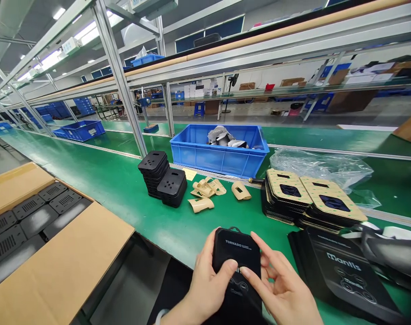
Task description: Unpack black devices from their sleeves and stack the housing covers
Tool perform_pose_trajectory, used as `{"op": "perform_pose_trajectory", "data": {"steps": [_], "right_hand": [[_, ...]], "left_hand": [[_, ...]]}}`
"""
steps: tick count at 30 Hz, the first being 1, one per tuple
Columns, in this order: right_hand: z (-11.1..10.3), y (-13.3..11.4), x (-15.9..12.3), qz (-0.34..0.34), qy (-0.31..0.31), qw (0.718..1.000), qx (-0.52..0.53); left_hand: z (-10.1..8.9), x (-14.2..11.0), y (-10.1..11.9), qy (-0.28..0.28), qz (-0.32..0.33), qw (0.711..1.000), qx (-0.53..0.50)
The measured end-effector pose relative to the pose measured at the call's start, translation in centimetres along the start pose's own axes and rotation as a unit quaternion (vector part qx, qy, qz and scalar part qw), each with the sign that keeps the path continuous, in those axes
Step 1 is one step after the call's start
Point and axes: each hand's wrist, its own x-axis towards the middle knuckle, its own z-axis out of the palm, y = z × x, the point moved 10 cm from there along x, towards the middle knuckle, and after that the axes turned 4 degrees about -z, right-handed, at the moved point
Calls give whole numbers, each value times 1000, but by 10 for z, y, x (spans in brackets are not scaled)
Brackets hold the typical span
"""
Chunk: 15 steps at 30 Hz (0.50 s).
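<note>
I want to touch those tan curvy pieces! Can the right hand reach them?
Probably yes. The right hand is on the black TORNADO case, and the tan curved pieces lie just ahead on the green workbench. Only that case seems in the way, and the hand could likely lift over it.

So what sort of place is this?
Probably a factory assembly floor: there's a long green assembly-line belt, a blue plastic crate of parts, and stacks of black casings.

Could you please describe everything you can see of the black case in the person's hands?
This black rounded-rectangular case looks matte, with white "TORNADO" lettering and a small loop at its far edge. It lies over a black printed bag. The left hand grips it, thumb across; the right hand touches its edge.
</note>
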Motion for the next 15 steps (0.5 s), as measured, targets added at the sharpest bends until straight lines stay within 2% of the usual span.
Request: {"op": "perform_pose_trajectory", "data": {"steps": [2,4,6,8,11,15], "right_hand": [[-1,-6,1,-10,-3,1000,-19],[-8,-9,1,11,20,999,-23],[-16,-6,0,61,36,997,-7],[-19,4,-4,119,27,992,19],[-13,22,-13,164,-33,985,36],[15,34,-33,144,-167,975,25]], "left_hand": [[1,0,-2,-2,-1,1000,-22],[1,0,-5,-1,-12,999,-45],[1,1,-5,-4,-23,997,-70],[0,4,-2,-8,-27,995,-92],[-4,8,5,-7,-26,992,-120],[-10,12,7,5,-45,988,-147]]}}
